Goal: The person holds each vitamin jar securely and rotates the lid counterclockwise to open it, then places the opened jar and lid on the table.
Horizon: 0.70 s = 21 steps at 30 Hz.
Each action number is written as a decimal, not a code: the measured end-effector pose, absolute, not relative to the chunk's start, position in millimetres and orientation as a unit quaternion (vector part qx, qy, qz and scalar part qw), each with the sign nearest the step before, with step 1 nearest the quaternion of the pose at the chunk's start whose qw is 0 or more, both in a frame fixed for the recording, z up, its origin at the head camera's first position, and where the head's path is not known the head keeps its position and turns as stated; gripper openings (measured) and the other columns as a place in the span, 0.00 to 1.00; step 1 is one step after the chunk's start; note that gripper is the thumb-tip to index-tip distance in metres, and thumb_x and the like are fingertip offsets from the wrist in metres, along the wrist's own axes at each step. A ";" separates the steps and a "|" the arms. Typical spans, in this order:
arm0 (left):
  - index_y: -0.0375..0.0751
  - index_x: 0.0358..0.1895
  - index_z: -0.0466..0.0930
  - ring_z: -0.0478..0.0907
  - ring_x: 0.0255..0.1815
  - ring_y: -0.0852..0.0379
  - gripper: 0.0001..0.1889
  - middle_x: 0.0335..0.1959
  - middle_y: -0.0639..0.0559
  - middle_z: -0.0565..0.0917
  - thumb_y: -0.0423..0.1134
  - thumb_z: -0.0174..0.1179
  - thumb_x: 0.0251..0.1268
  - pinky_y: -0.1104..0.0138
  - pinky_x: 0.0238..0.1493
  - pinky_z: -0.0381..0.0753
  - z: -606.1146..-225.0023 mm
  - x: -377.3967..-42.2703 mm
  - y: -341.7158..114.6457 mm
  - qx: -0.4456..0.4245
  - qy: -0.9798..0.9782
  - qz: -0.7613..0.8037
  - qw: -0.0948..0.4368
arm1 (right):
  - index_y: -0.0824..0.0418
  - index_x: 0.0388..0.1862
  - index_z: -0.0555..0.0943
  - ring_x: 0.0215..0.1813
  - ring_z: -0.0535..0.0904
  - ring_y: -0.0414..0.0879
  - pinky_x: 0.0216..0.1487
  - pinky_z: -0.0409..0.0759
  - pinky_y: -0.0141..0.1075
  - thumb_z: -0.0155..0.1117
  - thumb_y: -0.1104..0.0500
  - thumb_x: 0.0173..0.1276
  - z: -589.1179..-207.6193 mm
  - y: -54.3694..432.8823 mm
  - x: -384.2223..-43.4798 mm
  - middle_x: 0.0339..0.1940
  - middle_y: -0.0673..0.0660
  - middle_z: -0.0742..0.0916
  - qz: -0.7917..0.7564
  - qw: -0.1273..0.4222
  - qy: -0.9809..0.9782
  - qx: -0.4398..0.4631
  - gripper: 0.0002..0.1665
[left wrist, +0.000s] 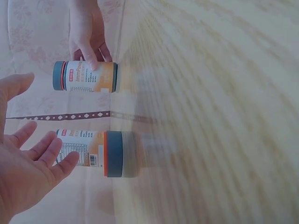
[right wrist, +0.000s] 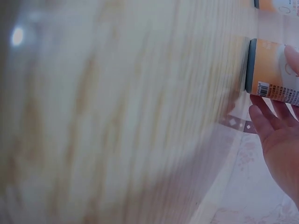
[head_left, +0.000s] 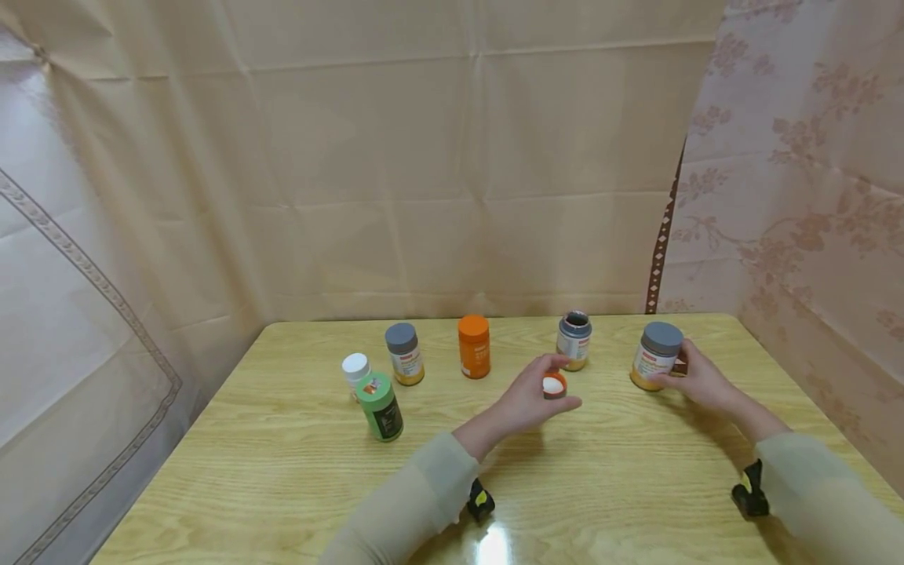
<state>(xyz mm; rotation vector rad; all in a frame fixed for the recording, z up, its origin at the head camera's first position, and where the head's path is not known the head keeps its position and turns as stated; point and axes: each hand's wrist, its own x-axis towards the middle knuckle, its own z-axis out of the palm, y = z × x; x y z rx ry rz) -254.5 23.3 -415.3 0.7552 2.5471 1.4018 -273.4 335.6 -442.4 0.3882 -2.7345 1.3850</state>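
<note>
Toward the table's right side my right hand (head_left: pixel 706 386) grips a supplement bottle (head_left: pixel 653 362) with a grey screw cap, thumb and fingers on either side of its label (left wrist: pixel 81 76). The bottle stands upright. Nearer the middle, my left hand (head_left: pixel 521 402) has its fingers and thumb spread around a loose cap (head_left: pixel 554 384), which lies upturned, showing a white inside and an orange rim. In the left wrist view a gap shows between those fingers (left wrist: pixel 49 156) and the grey cap (left wrist: pixel 115 154). Behind it stands an uncapped bottle (head_left: pixel 574 345) with a dark mouth.
To the left stand an orange bottle (head_left: pixel 474 348), another grey-capped bottle (head_left: pixel 406 357), a white-capped bottle (head_left: pixel 355 369) and a green-lidded container (head_left: pixel 379 408). The wooden table (head_left: pixel 268 471) ends at a beige curtain (head_left: pixel 381 196) behind and a floral curtain (head_left: pixel 812 196) on the right.
</note>
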 end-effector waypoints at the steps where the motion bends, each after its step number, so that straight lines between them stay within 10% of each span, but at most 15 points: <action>1: 0.49 0.66 0.67 0.70 0.61 0.53 0.32 0.62 0.58 0.72 0.49 0.68 0.60 0.64 0.61 0.70 -415.1 -254.8 23.1 0.251 0.846 0.466 0.070 | 0.80 0.68 0.49 0.61 0.66 0.76 0.56 0.73 0.55 0.64 0.66 0.68 -442.3 335.2 -273.4 0.60 0.80 0.66 0.452 0.021 -0.883 0.124 0.42; 21: 0.46 0.67 0.65 0.70 0.62 0.58 0.35 0.64 0.56 0.72 0.48 0.70 0.59 0.63 0.60 0.71 -384.3 -262.9 4.4 0.313 0.848 0.423 0.067 | 0.77 0.65 0.55 0.52 0.73 0.64 0.40 0.77 0.40 0.67 0.59 0.67 -403.1 315.5 -261.0 0.54 0.74 0.74 0.394 0.038 -0.906 0.149 0.40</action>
